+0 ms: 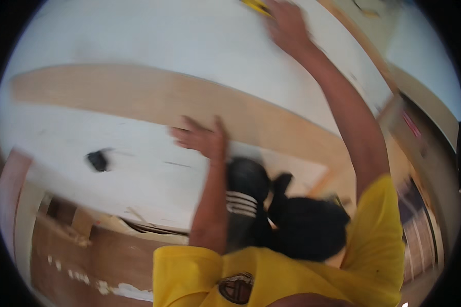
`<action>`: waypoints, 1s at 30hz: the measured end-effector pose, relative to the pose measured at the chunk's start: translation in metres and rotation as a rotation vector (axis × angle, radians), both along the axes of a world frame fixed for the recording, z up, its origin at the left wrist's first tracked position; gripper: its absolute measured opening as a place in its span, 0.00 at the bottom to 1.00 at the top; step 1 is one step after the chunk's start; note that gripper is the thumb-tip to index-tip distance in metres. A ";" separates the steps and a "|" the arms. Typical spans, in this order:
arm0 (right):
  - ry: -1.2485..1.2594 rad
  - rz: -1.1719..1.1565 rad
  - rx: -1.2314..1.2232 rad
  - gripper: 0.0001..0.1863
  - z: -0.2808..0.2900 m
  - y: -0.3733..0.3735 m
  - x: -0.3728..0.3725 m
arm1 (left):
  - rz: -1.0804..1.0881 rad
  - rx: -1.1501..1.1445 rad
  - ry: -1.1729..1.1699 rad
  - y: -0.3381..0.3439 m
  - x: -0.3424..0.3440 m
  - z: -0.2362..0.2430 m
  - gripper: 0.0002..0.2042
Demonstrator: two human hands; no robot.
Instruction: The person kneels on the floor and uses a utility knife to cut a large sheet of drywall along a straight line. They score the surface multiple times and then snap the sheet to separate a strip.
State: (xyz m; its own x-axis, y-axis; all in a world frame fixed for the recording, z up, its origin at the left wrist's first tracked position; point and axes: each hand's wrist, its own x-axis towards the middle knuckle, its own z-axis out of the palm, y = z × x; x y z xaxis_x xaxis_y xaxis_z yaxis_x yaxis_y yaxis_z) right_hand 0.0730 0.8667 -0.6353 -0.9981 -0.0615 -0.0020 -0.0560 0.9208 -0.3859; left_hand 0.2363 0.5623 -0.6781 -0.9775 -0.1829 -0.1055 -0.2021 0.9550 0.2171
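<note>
Holds hands well apart — spreads the left hand wide at the near edge of a long wooden strip, too blurred to tell contact — and grips a yellow tool with the right hand beyond the far edge.

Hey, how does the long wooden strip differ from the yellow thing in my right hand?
The wooden strip is tan; the yellow object is brighter. The strip spans much of the view, while only a short piece of the yellow object shows at the top edge. The strip lies on the white surface; the right hand holds the yellow object.
</note>
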 end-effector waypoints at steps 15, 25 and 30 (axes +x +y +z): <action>0.165 0.309 0.287 0.20 -0.030 0.008 -0.063 | 0.064 0.121 -0.066 0.000 0.009 -0.005 0.53; 0.009 0.234 0.236 0.24 -0.005 -0.013 -0.083 | 0.142 0.097 -0.109 0.011 -0.006 0.011 0.47; -0.191 0.332 0.126 0.27 0.023 -0.059 -0.127 | 0.160 0.138 -0.102 0.016 -0.005 0.016 0.46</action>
